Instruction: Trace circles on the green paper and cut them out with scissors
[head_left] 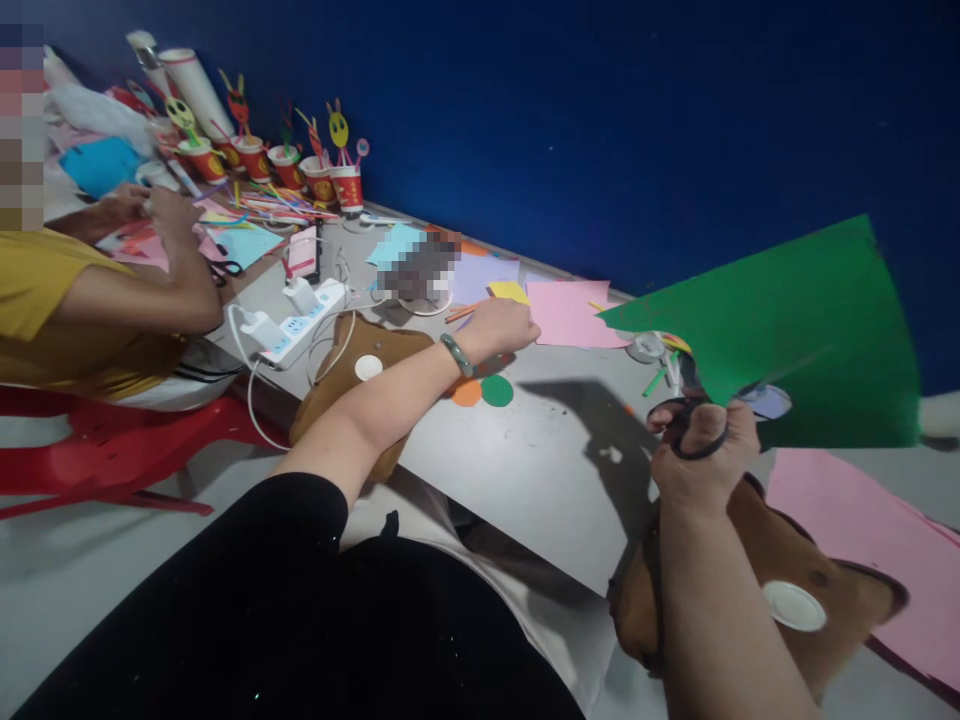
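Observation:
My right hand (709, 445) is closed around black-handled scissors (701, 440), with its fingers through the loops. A large green sheet of paper (817, 340) stands up from the same hand, gripped along its lower left part. My left hand (501, 332), below a green bangle, is lowered to the table with its fingers curled. Whatever those fingers hold, if anything, is hidden. Beside it lie a yellow paper piece (509, 291) and a pink sheet (574, 313). Just below my left wrist, an orange paper disc (466, 392) and a green paper disc (496, 390) lie on the grey table.
A tape roll (645, 347) lies near the green sheet. Left are a white power strip (306, 322) with cables, a phone (304, 250) and several red cups (347, 188) with paper figures. A co-worker's arm (150, 295) rests there. Brown cushions (802, 560) flank me.

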